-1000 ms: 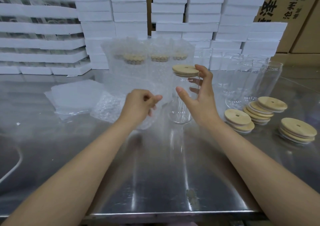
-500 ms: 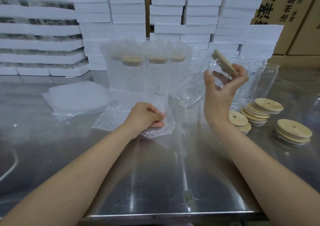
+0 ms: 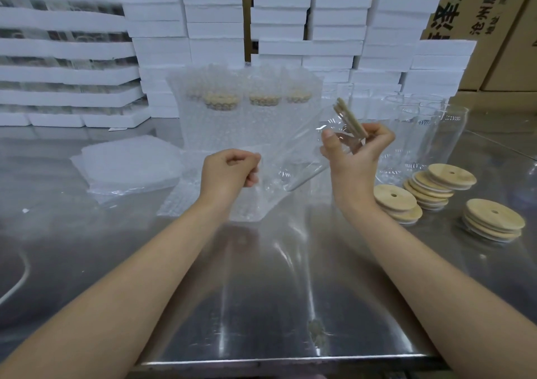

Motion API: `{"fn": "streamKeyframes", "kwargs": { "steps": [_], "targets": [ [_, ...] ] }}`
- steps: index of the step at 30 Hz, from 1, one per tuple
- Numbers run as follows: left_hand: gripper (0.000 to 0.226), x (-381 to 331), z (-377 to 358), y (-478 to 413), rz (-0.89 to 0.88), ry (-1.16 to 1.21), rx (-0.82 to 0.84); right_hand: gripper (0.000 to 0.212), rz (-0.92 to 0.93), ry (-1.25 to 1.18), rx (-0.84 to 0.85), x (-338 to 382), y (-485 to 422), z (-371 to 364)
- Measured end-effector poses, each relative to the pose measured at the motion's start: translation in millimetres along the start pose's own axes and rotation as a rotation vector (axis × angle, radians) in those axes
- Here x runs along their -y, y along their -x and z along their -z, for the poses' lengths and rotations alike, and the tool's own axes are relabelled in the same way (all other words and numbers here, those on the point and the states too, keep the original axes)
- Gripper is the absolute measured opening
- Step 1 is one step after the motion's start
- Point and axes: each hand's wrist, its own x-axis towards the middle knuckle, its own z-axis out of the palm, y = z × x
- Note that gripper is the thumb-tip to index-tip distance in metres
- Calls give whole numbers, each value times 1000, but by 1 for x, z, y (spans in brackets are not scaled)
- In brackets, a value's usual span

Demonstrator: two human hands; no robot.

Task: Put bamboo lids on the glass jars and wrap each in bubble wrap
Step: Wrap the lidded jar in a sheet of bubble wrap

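above the table [image 3: 261, 291], the right hand [image 3: 356, 157] grips a lidded jar [image 3: 308, 166], base toward seven o'clock; the left hand [image 3: 229, 172] pinches bubble wrap [image 3: 255, 201]. wrapping step, i judge: next, likely guide the jar onto the wrap.

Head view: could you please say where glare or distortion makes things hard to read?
In the head view, streaks glare off the steel table; the tilted glass jar in the right hand fades into the bubble wrap; wide-angle distortion bows the foam boxes.

- Glass jar [image 3: 308, 157]: clear, bamboo lid [image 3: 350, 118] fitted, tilted, lid end toward 1 o'clock.
- Bubble wrap [image 3: 252, 204]: clear sheet, partly lifted, at the jar's 8 o'clock.
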Motion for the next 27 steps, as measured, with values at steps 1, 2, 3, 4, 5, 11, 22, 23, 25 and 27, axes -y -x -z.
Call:
{"fn": "streamKeyframes", "kwargs": {
  "steps": [1,2,3,4,5,11,22,23,25,27],
  "targets": [
    [14,-3,-2,1,-8,43,6,57,1,10,-2,-1,1,0],
    [13,-5,-4,2,-36,59,22,57,2,21,-2,-1,2,-1],
    [14,-7,-5,4,-87,36,45,56,1,29,-8,-2,3,-2],
    [15,-6,-5,6,-167,-25,79,54,-6,33,-21,-3,4,-2],
    [18,-5,-2,8,-282,-139,122,53,-19,26,-38,-4,4,-2],
    [92,4,14,-3,-990,-973,263,50,-269,-244,-141,0,0,-5],
    [80,0,-11,13,-1164,-1045,102,71,-566,-130,188,-2,46,-33],
    [85,-1,-11,13,-1118,-1051,111,70,-562,-125,158,-1,42,-32],
    [97,-4,-8,12,-1034,-1088,115,59,-500,-115,72,0,30,-24],
    [103,-6,-3,11,-968,-1152,121,43,-475,-157,4,3,17,-16]
  ]
}}
